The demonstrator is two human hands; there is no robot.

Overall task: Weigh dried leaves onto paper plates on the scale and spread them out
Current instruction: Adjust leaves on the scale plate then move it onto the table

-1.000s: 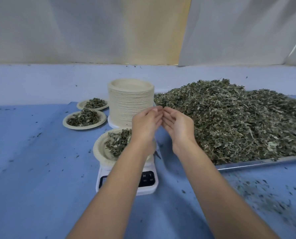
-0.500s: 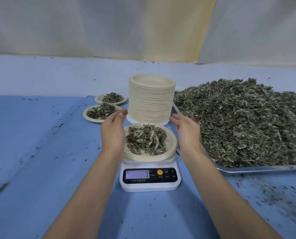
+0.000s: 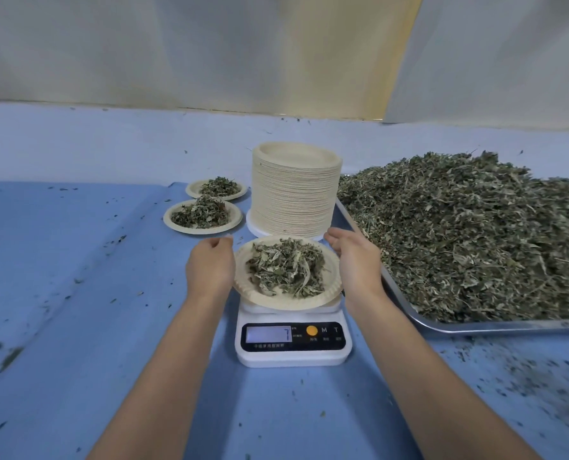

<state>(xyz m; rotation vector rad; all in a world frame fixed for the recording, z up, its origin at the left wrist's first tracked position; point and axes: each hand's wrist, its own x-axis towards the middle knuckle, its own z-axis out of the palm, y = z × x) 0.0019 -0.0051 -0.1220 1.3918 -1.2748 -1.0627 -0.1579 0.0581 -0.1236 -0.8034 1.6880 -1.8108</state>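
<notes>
A paper plate (image 3: 288,303) with a small heap of dried leaves (image 3: 286,270) sits on the white digital scale (image 3: 293,358), whose display reads 7. My left hand (image 3: 210,267) is against the plate's left rim with its fingers loosely curled. My right hand (image 3: 353,260) lies along the right rim with relaxed, nearly straight fingers. Neither hand plainly grips the plate.
A tall stack of empty paper plates (image 3: 296,197) stands just behind the scale. Two filled plates (image 3: 172,224) (image 3: 193,191) lie to its left on the blue cloth. A metal tray (image 3: 508,326) heaped with dried leaves (image 3: 475,234) fills the right side. Leaf crumbs dot the cloth.
A second ago both hands were together above the plate. They parted and came down to its left and right rims. The left fingers have since curled.
</notes>
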